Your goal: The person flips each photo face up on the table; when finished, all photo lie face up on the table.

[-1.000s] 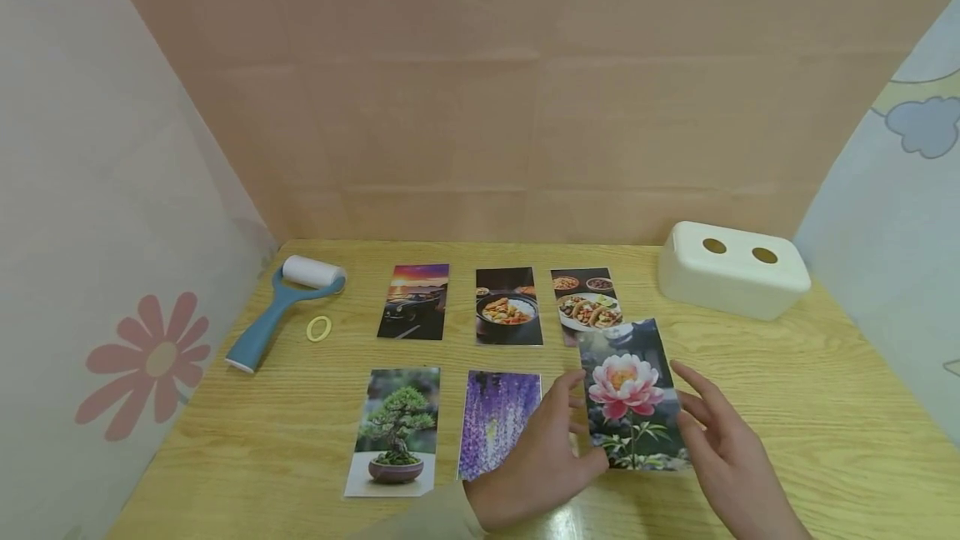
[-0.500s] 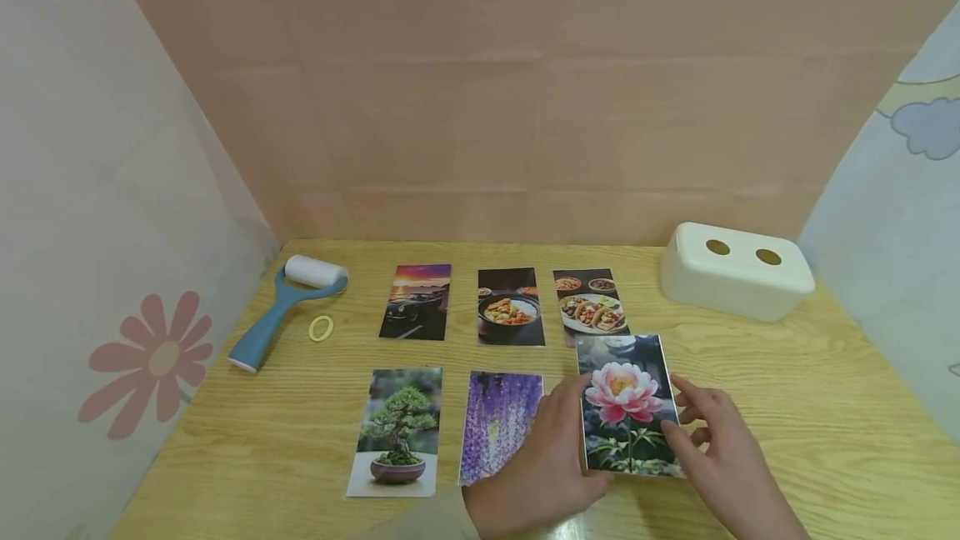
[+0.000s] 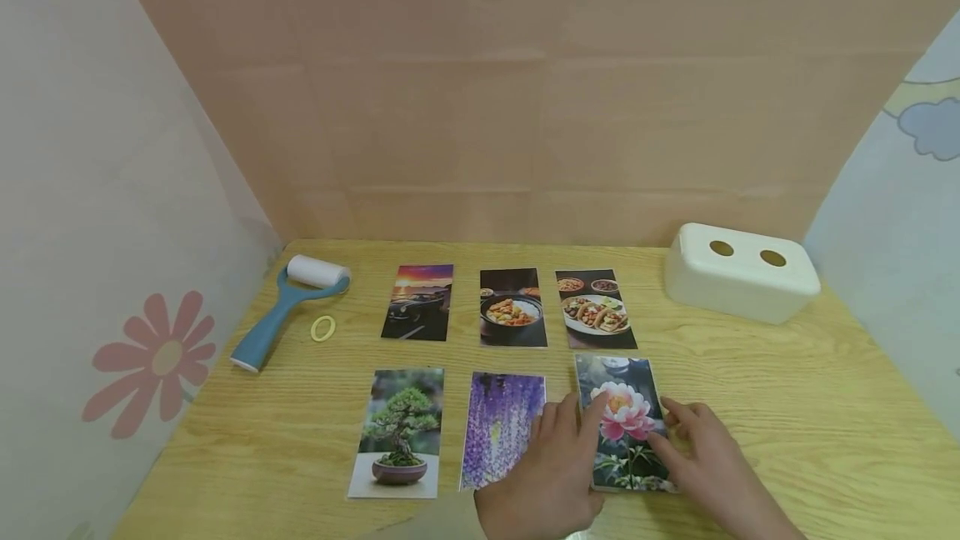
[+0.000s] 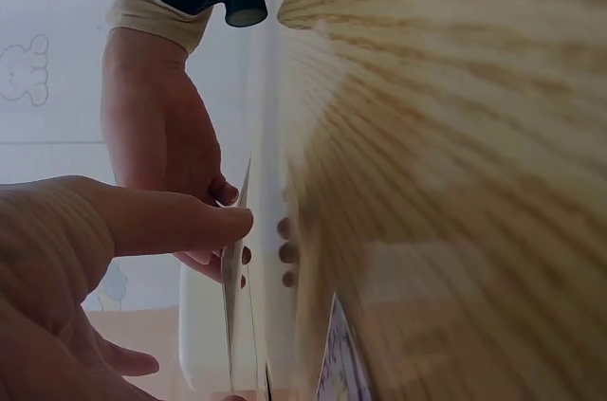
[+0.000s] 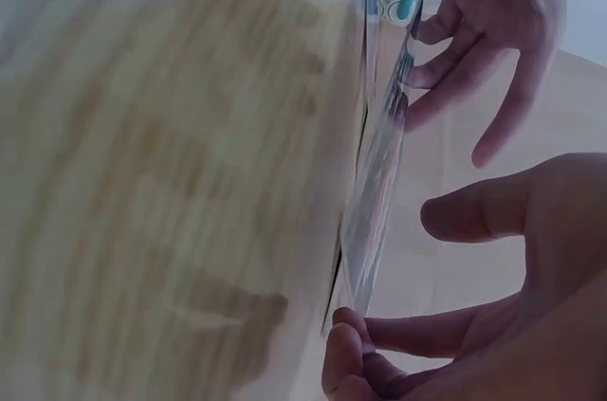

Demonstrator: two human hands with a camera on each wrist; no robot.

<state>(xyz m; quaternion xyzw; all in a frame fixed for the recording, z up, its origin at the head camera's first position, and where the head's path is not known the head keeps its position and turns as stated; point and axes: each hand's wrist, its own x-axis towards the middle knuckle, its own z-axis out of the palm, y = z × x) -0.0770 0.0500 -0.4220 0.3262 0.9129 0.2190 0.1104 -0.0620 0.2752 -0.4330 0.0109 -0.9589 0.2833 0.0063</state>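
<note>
Between my two hands is a photo card [image 3: 627, 427] with a pink and white peony, tilted just over the wooden table. My left hand [image 3: 547, 457] holds its left edge, one finger lying over the picture's left side. In the left wrist view, the left thumb [image 4: 190, 223] meets the edge of the card [image 4: 230, 316]. My right hand [image 3: 708, 461] is at the right edge; in the right wrist view its curled fingertips [image 5: 346, 325] touch the card's edge, while the thumb [image 5: 479, 211] stands off its face. A purple wisteria card [image 3: 498, 427] lies partly behind the left hand.
A bonsai card [image 3: 400, 432] lies front left. Behind, in a row, are a car card [image 3: 417, 302], a rice bowl card [image 3: 513, 307] and a taco card [image 3: 596, 311]. A blue-handled lint roller [image 3: 277, 315], yellow ring [image 3: 322, 328] and white box [image 3: 742, 273] stand farther out.
Both hands have brought the peony card lower and nearer the person, so the taco card is now fully uncovered. The left fingers have shifted onto the card's left side.
</note>
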